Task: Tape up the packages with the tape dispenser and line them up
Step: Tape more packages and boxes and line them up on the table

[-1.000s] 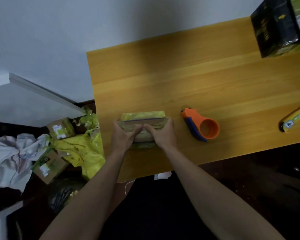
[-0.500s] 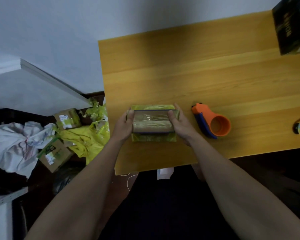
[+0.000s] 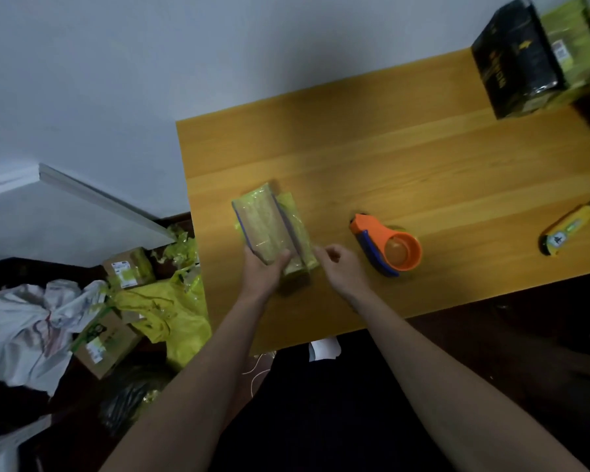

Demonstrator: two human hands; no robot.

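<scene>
Fingers and thumb of the left hand grip the near end of the yellow-green taped plastic package on the wooden table; right hand hovers beside it, loosely curled, holding nothing, near the orange tape dispenser.
</scene>
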